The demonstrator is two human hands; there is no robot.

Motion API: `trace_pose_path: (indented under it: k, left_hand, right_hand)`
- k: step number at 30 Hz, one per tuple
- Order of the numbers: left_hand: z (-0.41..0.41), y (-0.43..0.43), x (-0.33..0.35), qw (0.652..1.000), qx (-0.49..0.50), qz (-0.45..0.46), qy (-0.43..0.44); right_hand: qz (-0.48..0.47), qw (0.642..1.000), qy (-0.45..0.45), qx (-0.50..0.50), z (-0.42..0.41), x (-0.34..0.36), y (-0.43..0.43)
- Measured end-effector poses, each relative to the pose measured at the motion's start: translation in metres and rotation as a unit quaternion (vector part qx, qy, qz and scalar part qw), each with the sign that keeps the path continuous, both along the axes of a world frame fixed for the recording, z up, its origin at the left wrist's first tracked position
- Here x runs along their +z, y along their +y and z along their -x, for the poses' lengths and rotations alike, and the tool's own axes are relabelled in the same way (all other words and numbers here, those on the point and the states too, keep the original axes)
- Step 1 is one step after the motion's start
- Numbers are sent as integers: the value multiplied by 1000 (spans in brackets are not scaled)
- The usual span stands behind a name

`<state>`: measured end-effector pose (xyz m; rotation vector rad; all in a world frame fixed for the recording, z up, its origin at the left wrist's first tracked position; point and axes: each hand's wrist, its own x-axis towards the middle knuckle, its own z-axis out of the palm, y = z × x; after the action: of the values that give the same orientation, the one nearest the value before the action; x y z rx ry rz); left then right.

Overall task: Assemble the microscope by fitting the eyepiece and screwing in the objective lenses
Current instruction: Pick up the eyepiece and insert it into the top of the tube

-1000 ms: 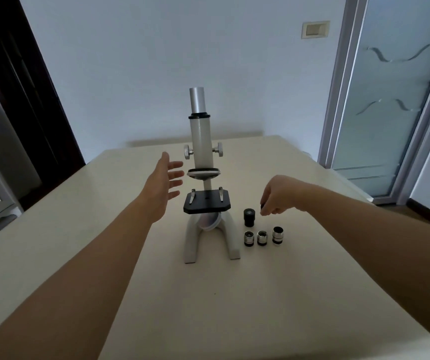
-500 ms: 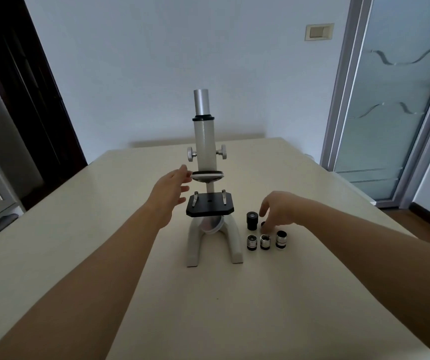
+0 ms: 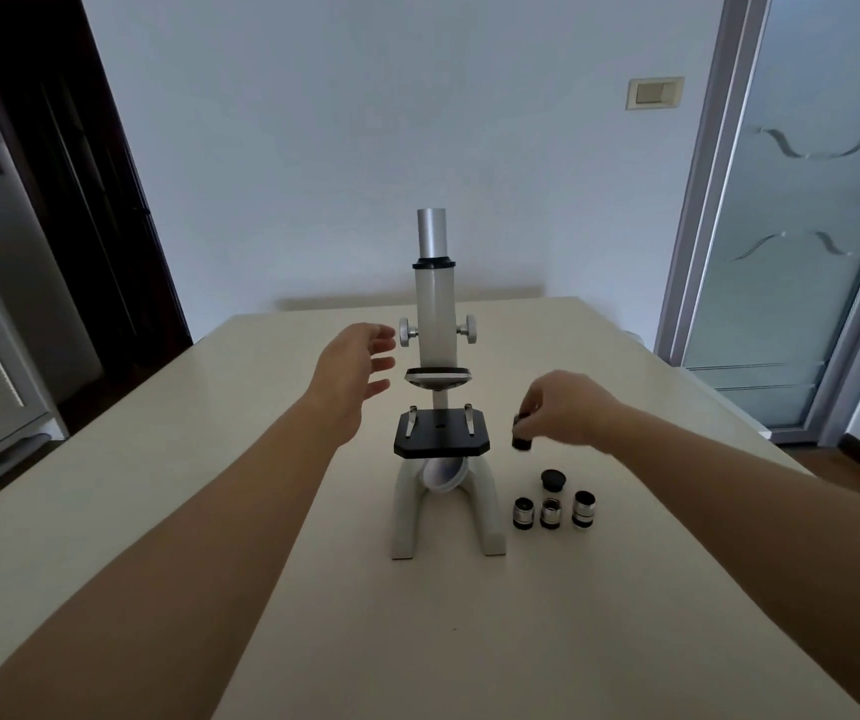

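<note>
Right hand [image 3: 568,407] pinches eyepiece [image 3: 522,433], roughly upright; top of vertical tube [image 3: 431,233] lies at its 11 o'clock. Left hand [image 3: 360,366], fingers spread, empty, just beside tube.

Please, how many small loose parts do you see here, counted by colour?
Black: 2, held piece in right hand, table piece
Silver: 3, left lens, middle lens, right lens
Total: 5

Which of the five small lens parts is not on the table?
The black piece pinched by the right hand, held in the air; the other black piece and three silvery lenses stand on the table.
</note>
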<state>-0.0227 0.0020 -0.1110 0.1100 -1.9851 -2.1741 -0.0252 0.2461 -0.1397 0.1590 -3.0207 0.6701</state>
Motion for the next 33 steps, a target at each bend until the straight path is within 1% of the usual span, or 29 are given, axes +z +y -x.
trace_pose_path:
  k: [3,6,8,10,13,16,25,28,33]
  left_hand:
    - [2,2,18,999,-21,-2,24]
    - [4,6,37,997,-46,-19,51]
    - [5,10,49,995,-66,-29,69]
    - [5,14,61,992,-86,-28,83]
    - [6,20,75,991,-100,-12,92]
    - [5,25,84,990,-105,-14,94]
    - [2,31,91,983,-154,-40,92]
    - [0,35,90,978,-174,-58,102]
    - [-1,39,88,972,-199,-64,103]
  right_hand:
    - [125,990,71,-6,5,41,1]
    - [262,958,119,6,8,90,-4]
    - [328,934,139,26,6,120,-11]
    - [372,913,160,54,3,145,-20]
    - [389,899,179,97,-2,169,-36]
    - [385,897,182,116,-2,177,-49]
    - [413,880,195,132,4,177,-62]
    - [419,878,188,137,5,175,-65]
    - [425,877,169,147,3,173,-63]
